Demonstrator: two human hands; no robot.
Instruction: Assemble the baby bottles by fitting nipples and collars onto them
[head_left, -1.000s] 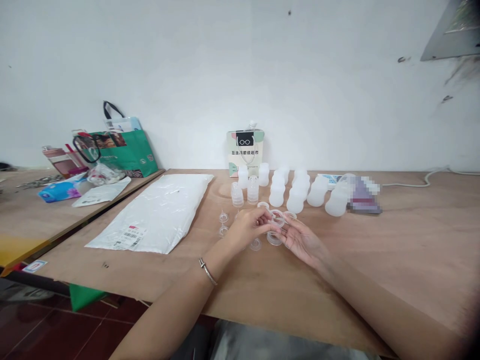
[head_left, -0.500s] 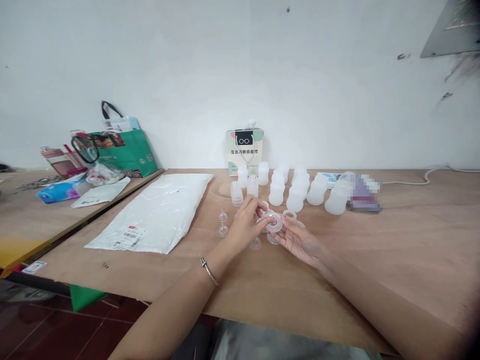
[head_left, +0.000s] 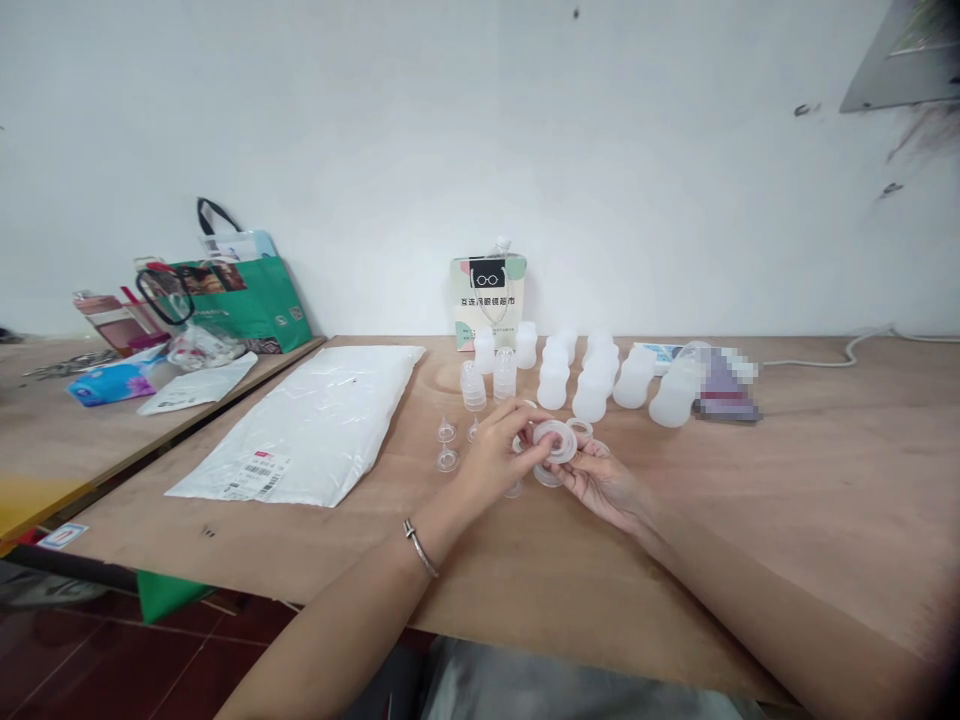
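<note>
Between my two hands is a translucent plastic ring (head_left: 556,441), tilted so that its round opening faces me. My left hand (head_left: 504,440) grips its left side, with the thumb pressed at the opening. The fingers of my right hand (head_left: 602,482) pinch its right and lower edge. Just behind it, another ring (head_left: 580,427) lies on the table, partly covered. Small clear nipple-shaped pieces (head_left: 447,458) stand left of my left hand. Beyond my hands are several frosted bottles (head_left: 590,398) and two clear domed caps (head_left: 473,386).
A white mailing bag (head_left: 307,420) lies flat on the wooden table (head_left: 840,500) at left. Against the wall stands a paper bag (head_left: 489,305). Farther left are a green bag (head_left: 274,305) and a blue tissue pack (head_left: 112,382). A white cable (head_left: 817,364) runs along the back right.
The ring has turned a little more toward me and shifted slightly right. My left hand has moved slightly right with it, uncovering a small nipple-shaped piece beside it.
</note>
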